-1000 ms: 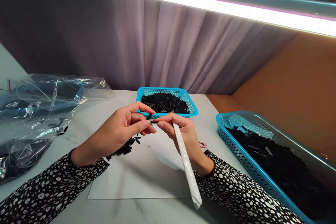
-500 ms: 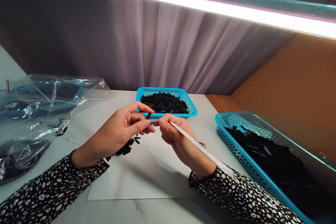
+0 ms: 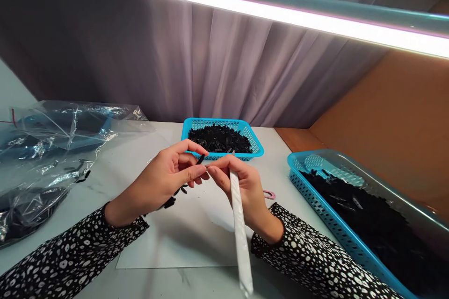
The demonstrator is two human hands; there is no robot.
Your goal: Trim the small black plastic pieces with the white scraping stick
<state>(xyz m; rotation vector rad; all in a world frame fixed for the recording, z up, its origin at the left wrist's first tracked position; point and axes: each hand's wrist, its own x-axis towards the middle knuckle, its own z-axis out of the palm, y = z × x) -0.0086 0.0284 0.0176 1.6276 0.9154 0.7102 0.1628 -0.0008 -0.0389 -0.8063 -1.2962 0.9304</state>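
Note:
My left hand point(image 3: 159, 180) is closed, with a small black oblong piece point(image 3: 201, 159) pinched upright between its fingers. My right hand point(image 3: 242, 184) is closed around a long white stick-like tool point(image 3: 239, 229), which looks wrapped in white tape and slants down toward me. The thumbs and fingertips of both hands meet in the middle, and whatever lies between them is hidden. Below and behind my left hand, loose black pieces point(image 3: 170, 202) lie on a white sheet point(image 3: 196, 247). Just beyond the hands stands a blue perforated basket point(image 3: 257, 149) heaped with similar black pieces.
A larger blue basket point(image 3: 317, 212) of black pieces, with clear plastic over it, stands at the right. Clear plastic bags point(image 3: 70, 145) with dark contents lie at the left. A pink loop-shaped object point(image 3: 269, 194) sits beside my right wrist. A bright tube lamp point(image 3: 280, 11) hangs overhead.
The white tool has swung from slanting along my right forearm to pointing nearly straight down toward me. The fingertips of both hands have drawn closer, covering the small thing between them.

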